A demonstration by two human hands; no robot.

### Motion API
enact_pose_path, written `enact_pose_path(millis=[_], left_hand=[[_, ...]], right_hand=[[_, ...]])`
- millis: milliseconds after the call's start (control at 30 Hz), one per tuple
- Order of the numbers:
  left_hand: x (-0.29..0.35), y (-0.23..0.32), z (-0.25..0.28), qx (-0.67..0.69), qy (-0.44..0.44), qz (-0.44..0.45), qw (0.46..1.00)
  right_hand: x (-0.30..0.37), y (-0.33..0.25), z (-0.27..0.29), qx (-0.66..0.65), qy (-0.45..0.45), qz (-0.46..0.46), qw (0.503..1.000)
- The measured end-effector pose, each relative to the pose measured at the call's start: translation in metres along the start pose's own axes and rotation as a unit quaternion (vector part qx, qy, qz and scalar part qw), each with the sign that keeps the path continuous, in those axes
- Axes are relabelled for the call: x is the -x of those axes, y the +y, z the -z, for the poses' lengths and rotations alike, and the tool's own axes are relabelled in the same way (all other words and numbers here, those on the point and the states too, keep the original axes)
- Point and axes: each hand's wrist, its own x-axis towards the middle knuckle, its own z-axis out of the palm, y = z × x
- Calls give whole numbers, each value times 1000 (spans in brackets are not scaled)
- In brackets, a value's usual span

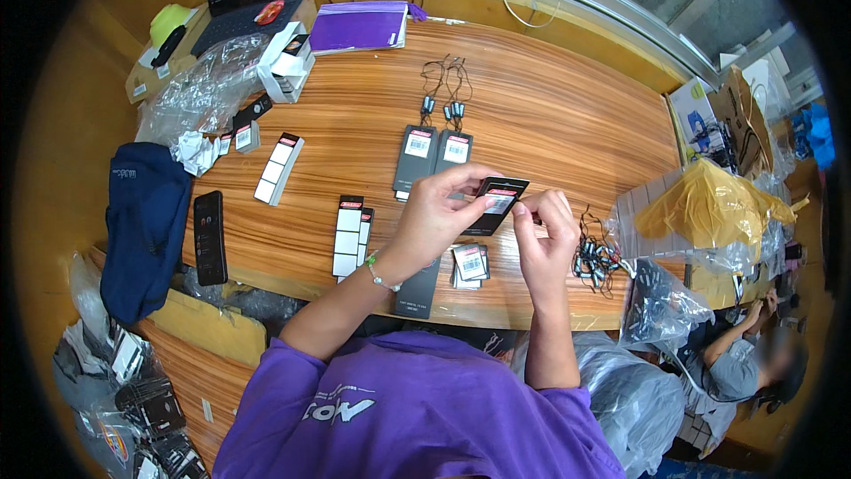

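My left hand (434, 218) is closed round a dark hang tag (503, 199) with a red and white label, held tilted above the table. Against the tag's right edge, my right hand (548, 235) has thumb and forefinger pinched together; what lies between them is too small to make out. Beyond my hands lie two stacks of grey tags (415, 160) with black strings (456, 93) stretched out from their far ends. Under my hands sits a small pile of square labelled cards (470, 264). A tangle of black tag strings (598, 257) lies right of my right hand.
Label strips (348, 235) lie left of my hands, with another stack (278, 169) farther left. A phone (210, 238) and a dark blue pouch (146, 226) rest at the left edge. Yellow plastic (709, 209) covers the right side. A co-worker (745, 359) sits at lower right.
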Motion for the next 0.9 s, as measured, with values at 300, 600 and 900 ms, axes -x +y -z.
enact_pose_path(millis=[300, 600, 900], left_hand=[[2, -4, 1, -12, -3, 17, 1000], [4, 3, 0, -51, -12, -2, 999], [10, 9, 0, -290, -17, -179, 940]], right_hand=[[1, 1, -7, 14, -6, -3, 1000], [0, 1, -9, 43, -12, 7, 999], [11, 14, -14, -392, -28, -290, 872]])
